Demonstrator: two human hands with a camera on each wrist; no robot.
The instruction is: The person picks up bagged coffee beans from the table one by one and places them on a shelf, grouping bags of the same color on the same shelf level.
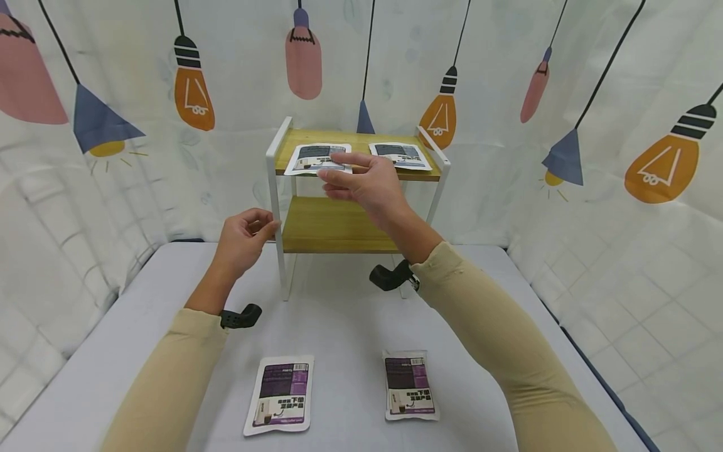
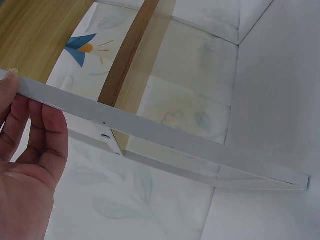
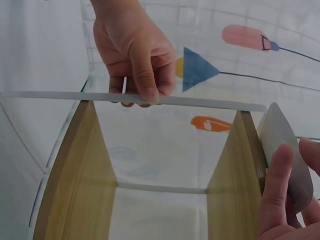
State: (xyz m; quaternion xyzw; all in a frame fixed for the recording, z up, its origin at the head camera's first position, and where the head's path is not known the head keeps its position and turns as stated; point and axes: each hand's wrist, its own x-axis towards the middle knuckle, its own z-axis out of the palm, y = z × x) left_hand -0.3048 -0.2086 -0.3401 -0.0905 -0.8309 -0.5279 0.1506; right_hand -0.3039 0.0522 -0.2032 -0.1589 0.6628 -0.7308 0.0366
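Note:
A small two-tier rack [image 1: 333, 226] has wooden shelves and white metal side frames. My left hand [image 1: 244, 242] pinches its left front upright [image 2: 165, 132] between thumb and fingers, just beside the lower shelf. Up at the top shelf, my right hand [image 1: 364, 182] holds the right edge of a flat white pouch [image 1: 310, 157] with a dark printed label, at the shelf's left side. The right wrist view shows the pale underside of this pouch [image 3: 285, 155] between the thumb and fingers. To its right, a second pouch [image 1: 400, 155] lies on the top shelf.
Two more pouches with purple and black labels lie on the white table nearer me, one at left [image 1: 280, 395] and one at right [image 1: 410, 386]. Behind the rack hangs a white curtain [image 1: 243, 81] printed with lamps, which also runs along both sides.

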